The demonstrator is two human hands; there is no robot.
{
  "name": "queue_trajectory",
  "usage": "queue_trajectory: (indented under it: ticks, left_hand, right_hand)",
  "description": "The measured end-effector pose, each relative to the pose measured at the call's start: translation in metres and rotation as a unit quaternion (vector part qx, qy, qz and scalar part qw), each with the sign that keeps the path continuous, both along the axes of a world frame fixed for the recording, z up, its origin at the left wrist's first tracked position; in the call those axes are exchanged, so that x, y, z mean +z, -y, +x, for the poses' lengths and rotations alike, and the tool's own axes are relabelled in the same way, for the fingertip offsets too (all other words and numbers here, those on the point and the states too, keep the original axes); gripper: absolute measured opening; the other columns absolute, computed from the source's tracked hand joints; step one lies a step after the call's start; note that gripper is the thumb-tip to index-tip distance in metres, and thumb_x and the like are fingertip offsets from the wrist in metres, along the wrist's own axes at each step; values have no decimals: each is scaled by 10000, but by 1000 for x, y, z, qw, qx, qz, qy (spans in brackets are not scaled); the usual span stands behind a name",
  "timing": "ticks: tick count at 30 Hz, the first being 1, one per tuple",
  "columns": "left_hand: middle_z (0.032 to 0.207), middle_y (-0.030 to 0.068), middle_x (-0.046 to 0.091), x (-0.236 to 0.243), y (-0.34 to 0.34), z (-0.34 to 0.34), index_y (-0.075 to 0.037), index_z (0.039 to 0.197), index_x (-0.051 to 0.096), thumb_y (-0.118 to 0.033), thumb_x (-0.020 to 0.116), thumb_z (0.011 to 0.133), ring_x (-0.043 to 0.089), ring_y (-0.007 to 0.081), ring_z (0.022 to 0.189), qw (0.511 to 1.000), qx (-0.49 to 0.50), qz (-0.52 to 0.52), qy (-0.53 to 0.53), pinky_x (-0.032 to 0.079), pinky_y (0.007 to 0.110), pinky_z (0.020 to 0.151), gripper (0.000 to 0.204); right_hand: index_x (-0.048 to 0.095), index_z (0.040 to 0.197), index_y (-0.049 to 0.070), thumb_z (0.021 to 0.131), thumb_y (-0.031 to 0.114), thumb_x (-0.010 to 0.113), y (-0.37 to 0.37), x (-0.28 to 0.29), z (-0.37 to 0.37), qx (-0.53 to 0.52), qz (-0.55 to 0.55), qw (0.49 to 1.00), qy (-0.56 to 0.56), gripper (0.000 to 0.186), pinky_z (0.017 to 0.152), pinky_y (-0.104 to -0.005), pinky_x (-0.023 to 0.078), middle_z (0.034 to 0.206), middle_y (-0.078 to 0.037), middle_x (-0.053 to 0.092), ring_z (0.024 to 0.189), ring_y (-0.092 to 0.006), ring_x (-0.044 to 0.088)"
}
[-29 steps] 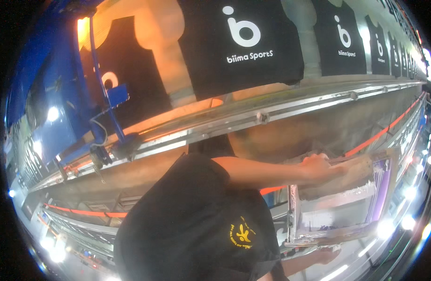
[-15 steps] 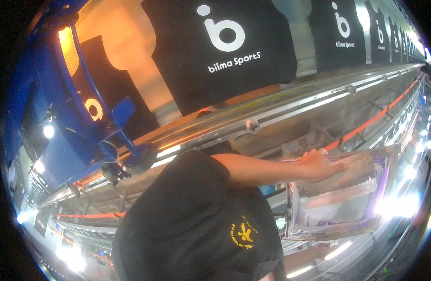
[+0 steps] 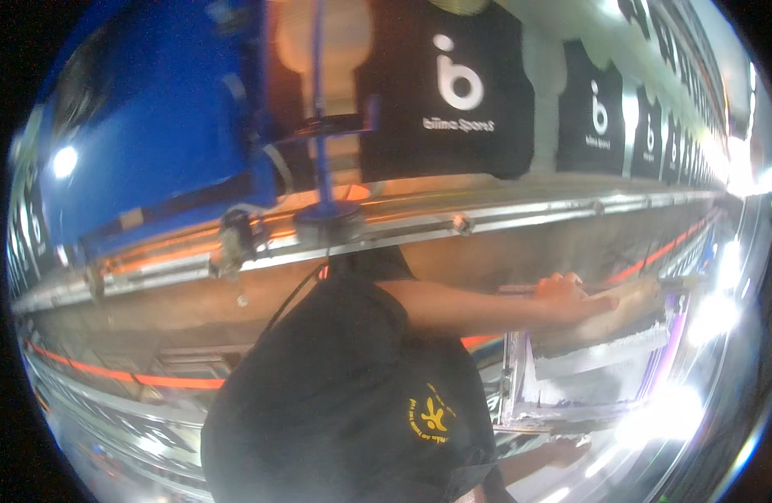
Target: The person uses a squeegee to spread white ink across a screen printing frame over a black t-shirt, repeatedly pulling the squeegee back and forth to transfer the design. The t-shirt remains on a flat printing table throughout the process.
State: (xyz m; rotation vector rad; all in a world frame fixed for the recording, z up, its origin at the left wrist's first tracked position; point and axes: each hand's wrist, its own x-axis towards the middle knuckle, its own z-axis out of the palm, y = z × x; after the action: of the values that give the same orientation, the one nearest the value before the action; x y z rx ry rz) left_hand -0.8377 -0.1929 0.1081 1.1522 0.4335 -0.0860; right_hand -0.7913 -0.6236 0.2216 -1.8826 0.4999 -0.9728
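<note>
Bright lights (image 3: 713,318) flare at the far end, and black shirt panels (image 3: 449,96) line the long counter (image 3: 547,109) on the left, near to far. Left hand (image 3: 562,298) curls round the screen-printing frame (image 3: 595,386), out in front, right of the counter! Right hand (image 3: 564,454) sits by the frame's opposite side, too blurred to tell its grip. Best handled level, I'd judge, whitish smears (image 3: 604,350) clear of those panels.

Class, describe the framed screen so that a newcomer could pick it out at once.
Find the long metal rail below the black garment panels. Under its right half, between the person's hands, is the framed screen. Unlike those dark panels, it has a pale middle and a purple strip on its right side.
</note>
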Motion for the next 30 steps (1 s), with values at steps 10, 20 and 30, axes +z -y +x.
queue_trajectory:
  ticks: [10,20,30]
  left_hand:
    - [1205,228,786,15,25,-136,21,1102,851,-1002,487,840,748,416,1146,989,132,55,-24,567,460,1015,1117]
    - [1302,345,722,108,97,-298,116,1210,780,-954,524,884,714,438,1236,936,325,57,-123,541,471,1053,1147]
    - [1537,306,590,161,126,-395,108,1411,673,-952,551,881,578,407,1434,938,345,-13,-30,464,432,1166,1191]
  right_hand:
    - [792,1166,87,966,386,711,-58,-49,-11,203,51,977,-27,369,501,-321,380,797,-31,615,588,-159,514]
    - [797,1149,72,991,386,702,-102,-23,-84,363,128,917,-110,364,562,-351,425,887,-45,671,667,-183,574]
    - [802,1132,58,1016,386,694,-85,10,-148,415,165,889,-98,365,623,-380,470,977,-58,727,746,-207,635]
